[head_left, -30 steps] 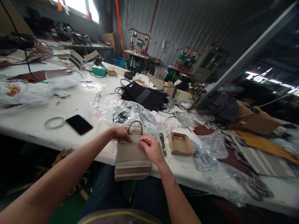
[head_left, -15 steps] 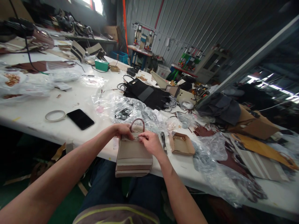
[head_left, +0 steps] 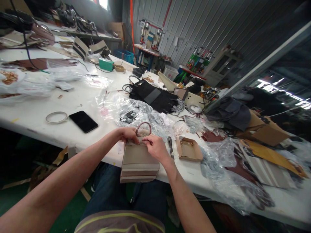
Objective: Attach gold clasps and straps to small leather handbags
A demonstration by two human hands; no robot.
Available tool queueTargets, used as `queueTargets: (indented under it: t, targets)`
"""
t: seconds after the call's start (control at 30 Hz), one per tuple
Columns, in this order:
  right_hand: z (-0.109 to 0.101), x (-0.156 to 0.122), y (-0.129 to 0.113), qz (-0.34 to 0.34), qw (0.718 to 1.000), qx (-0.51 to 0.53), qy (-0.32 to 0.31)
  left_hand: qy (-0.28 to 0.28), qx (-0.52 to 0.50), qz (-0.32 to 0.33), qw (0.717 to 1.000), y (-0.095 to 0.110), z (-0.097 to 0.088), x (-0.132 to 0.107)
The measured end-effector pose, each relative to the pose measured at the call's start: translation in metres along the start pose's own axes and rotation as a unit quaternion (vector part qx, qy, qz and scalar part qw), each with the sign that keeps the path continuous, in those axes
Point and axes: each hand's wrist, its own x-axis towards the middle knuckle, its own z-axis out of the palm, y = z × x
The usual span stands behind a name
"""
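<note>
A beige handbag [head_left: 139, 158] with a brown top handle [head_left: 143, 124] lies at the table's front edge, its striped bottom end overhanging toward me. My left hand [head_left: 130, 134] grips the bag's upper left corner, thumb on the front beside the handle base. Close by, my right hand [head_left: 155, 146] is closed in a pinch at the bag's upper edge, just right of the left thumb. Whatever sits between those right fingertips is too small to make out.
On the white table [head_left: 60, 136] lie a black phone [head_left: 83, 121] and a tape roll [head_left: 56, 117] to the left. Clear plastic bags [head_left: 136, 111] and black bags [head_left: 153, 95] lie beyond the handbag. A small cardboard tray [head_left: 189, 149] stands at its right.
My right fingertips have shifted slightly left along the bag's upper edge, closer to the left thumb. The left hand keeps its grip, and the view has tilted a little.
</note>
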Motion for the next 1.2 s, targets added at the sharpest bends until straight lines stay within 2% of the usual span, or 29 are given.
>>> queueTargets:
  t: [0.17, 0.57, 0.8, 1.2]
  targets:
    - [0.0, -0.002, -0.002, 0.005, 1.0, -0.009, 0.008, -0.03, 0.004, -0.01, 0.999, 0.001, -0.004, -0.001]
    - [0.015, -0.022, -0.001, -0.033, 0.996, -0.075, 0.019, -0.035, 0.002, -0.01, 0.999, 0.003, -0.003, -0.002]
    - [0.021, -0.038, -0.003, -0.041, 0.995, -0.073, 0.057, -0.043, -0.003, -0.017, 0.999, 0.003, -0.003, -0.003]
    - [0.028, -0.036, -0.003, -0.055, 0.987, -0.148, 0.027, 0.0, 0.038, -0.048, 0.998, 0.004, -0.004, 0.009]
